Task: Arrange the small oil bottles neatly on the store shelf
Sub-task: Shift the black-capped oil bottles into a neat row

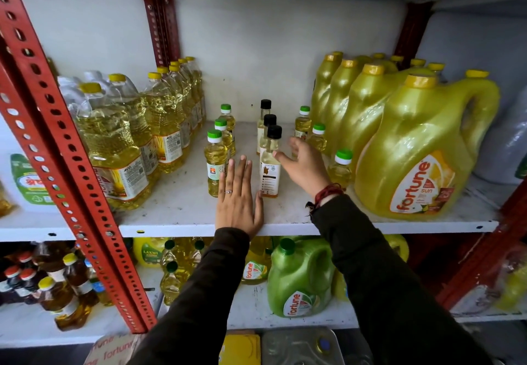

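Note:
On the white shelf (182,207) stand three rows of small oil bottles. The left row has green caps, its front bottle (214,162) nearest me. The middle row has black caps, with the front black-capped bottle (270,165) between my hands. The right row has green caps, front bottle (340,167). My left hand (238,196) lies flat and open on the shelf between the left and middle rows, touching no bottle I can see. My right hand (305,165) is open, fingers spread, its thumb against the front black-capped bottle.
Large clear oil bottles (119,147) crowd the shelf's left side. Big yellow jugs (422,147) fill the right. A red slotted upright (71,150) crosses the left foreground. The lower shelf holds a green jug (299,276) and more bottles.

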`<state>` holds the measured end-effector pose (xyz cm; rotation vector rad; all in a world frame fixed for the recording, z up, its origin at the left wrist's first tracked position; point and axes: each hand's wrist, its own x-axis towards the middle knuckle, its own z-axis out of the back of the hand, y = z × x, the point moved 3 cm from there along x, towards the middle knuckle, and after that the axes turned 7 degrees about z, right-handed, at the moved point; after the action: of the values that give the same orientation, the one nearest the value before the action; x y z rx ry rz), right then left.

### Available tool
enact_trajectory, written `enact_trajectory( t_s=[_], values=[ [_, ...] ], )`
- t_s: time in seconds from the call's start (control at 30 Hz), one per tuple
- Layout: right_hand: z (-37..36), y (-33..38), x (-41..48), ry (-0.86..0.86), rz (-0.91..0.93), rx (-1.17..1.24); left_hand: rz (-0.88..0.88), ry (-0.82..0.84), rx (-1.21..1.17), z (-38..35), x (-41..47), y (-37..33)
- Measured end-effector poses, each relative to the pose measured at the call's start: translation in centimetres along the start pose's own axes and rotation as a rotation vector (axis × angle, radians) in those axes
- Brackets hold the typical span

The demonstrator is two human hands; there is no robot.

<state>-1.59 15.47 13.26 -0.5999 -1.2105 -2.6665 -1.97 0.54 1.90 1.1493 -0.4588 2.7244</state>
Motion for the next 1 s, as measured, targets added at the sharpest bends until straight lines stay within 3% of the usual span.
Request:
enact_trajectory(
  t_s=[0.23, 0.57, 0.77, 1.0],
  values=[
    [-1.4, -0.8, 1.5, -0.012, -0.072, 0.27, -0.005, 0.013, 0.019, -0.2, 0.0, 0.0],
    [-1.9, -1.0, 1.3, -0.245, -0.041, 0.085, -0.01, 0.014, 0.005, -0.2, 0.0, 0.0],
    [-2.2, -1.0, 1.3, -0.196, -0.067, 0.006, -0.007, 0.023, -0.01, -0.2, 0.0, 0.1],
    [-2.4, -0.8, 1.2, -0.099, 0.021, 0.107, -0.01, 0.016, -0.013, -0.2, 0.0, 0.1]
  ],
)
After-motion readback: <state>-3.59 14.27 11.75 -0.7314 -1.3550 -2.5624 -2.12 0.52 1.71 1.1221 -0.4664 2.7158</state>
